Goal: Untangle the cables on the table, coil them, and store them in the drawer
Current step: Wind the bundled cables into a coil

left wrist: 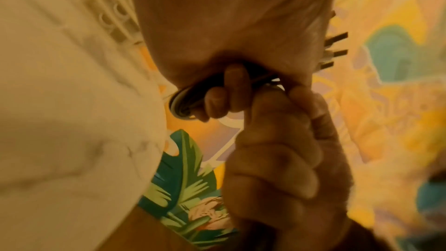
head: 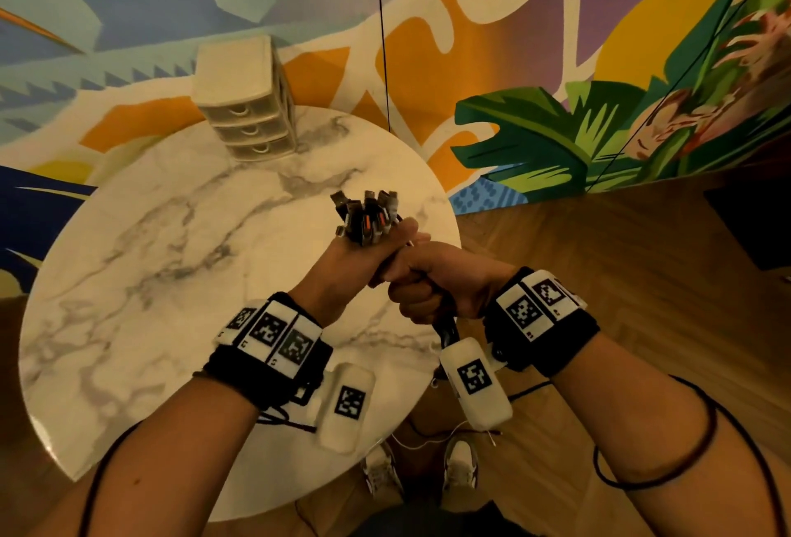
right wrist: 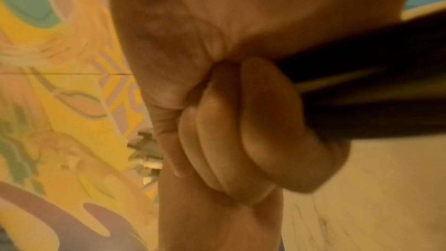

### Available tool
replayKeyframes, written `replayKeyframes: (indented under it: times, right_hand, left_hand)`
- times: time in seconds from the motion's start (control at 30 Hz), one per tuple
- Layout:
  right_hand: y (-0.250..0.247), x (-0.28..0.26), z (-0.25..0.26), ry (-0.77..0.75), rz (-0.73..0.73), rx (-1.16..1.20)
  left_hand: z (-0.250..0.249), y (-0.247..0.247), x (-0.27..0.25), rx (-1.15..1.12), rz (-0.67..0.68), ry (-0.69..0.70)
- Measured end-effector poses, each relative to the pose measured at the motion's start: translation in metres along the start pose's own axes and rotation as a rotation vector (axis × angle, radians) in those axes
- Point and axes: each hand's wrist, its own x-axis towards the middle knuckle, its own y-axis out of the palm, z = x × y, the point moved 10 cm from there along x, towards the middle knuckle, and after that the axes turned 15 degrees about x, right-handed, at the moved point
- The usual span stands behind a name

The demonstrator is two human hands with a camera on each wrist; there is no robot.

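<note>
Wall (head: pixel 556 44): a painted mural of leaves and orange, teal and purple shapes is seen beyond both hands; it also fills the background of both wrist views.
Floor (head: pixel 620 301): brown wood planks are seen to the right of and below the right hand.
Table (head: pixel 150 280): a round marble top is seen under and to the left of the hands; its right edge passes below the right hand.
Drawer unit (head: pixel 246 100): a small cream set of three drawers stands at the far side of the table, well beyond the left hand; all three fronts appear pushed in.
Shoes (head: pixel 460 464): two pale shoes are seen on the floor below the wrists, beside the table's near edge.
Left hand (head: pixel 364 254): it is raised above the table, its fingers (left wrist: pixel 217 100) curled round the bundled cables; it touches the right hand.
Right hand (head: pixel 428 284): it is closed into a fist round the same bundle just on the near side of the left hand, the fingers (right wrist: pixel 253 131) wrapped tightly.
Cables (head: pixel 368 215): they are held between both hands, clear of the table. Looped strands are seen under the left fingers in the left wrist view, and a dark length hangs from the right fist toward the wrist.
Plugs (head: pixel 376 205): several connector ends, dark and grey with some orange, stick up in a cluster from the top of the left hand, on its far side.
</note>
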Motion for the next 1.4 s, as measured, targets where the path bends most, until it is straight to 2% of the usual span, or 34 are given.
replayKeyframes:
  times: [0.07,0.1,0.17,0.23,0.3,0.4,0.47,0.53,0.6,0.63,0.73,0.83,0.9,0.97,1.07,1.13,1.23,1.4]
  right_hand:
    - [-0.004,0.003,0.007,-0.035,-0.044,-0.030]
    - [-0.008,0.005,0.009,-0.051,-0.111,-0.064]
    - [-0.027,0.003,0.014,-0.115,-0.365,-0.283]
    - [-0.042,-0.010,0.031,-0.292,-0.641,-0.594]
    - [-0.039,-0.019,0.043,-0.477,-0.782,-0.718]
    - [-0.030,-0.022,0.049,-0.596,-0.828,-0.767]
    - [-0.039,-0.025,0.052,-0.562,-0.870,-0.738]
    - [-0.059,-0.031,0.049,-0.473,-0.852,-0.451]
    - [-0.064,-0.031,0.041,-0.386,-0.680,-0.052]
    - [-0.060,-0.028,0.038,-0.344,-0.571,0.073]
    - [-0.033,-0.016,0.029,-0.202,-0.266,0.221]
    - [-0.002,-0.006,0.013,-0.070,0.009,0.247]
    - [0.010,-0.005,0.007,-0.008,0.119,0.240]
    - [0.004,0.001,0.005,0.010,0.036,0.180]
    - [-0.025,0.008,0.019,-0.132,-0.364,-0.198]
    - [-0.034,0.007,0.024,-0.209,-0.541,-0.438]
    - [-0.034,0.009,0.016,-0.233,-0.595,-0.562]
    - [-0.019,0.008,0.030,-0.287,-0.567,-0.804]
  left_hand:
    - [-0.003,-0.002,0.004,-0.147,-0.099,-0.021]
    - [-0.006,-0.007,0.005,-0.173,-0.169,-0.018]
    - [-0.010,-0.025,0.009,-0.148,-0.341,-0.020]
    - [-0.008,-0.042,0.017,-0.151,-0.485,-0.034]
    - [-0.009,-0.050,0.020,-0.166,-0.591,-0.044]
    - [-0.011,-0.035,0.026,-0.085,-0.609,-0.023]
    - [-0.011,-0.023,0.031,-0.027,-0.556,-0.009]
    - [-0.007,-0.016,0.033,-0.100,-0.455,0.008]
    - [-0.002,-0.013,0.032,-0.151,-0.353,0.041]
    - [0.000,-0.011,0.031,-0.159,-0.307,0.062]
    - [0.001,0.003,0.028,-0.175,-0.158,0.085]
    - [-0.006,0.022,0.028,-0.247,0.073,0.081]
    - [-0.011,0.022,0.025,-0.256,0.146,0.080]
    - [-0.010,0.011,0.026,-0.226,0.062,0.056]
    - [-0.005,-0.019,0.031,-0.227,-0.213,0.038]
    - [0.001,-0.033,0.037,-0.313,-0.321,0.020]
    - [0.000,-0.030,0.042,-0.530,-0.289,0.031]
    - [-0.018,-0.011,0.029,-0.536,-0.068,0.124]
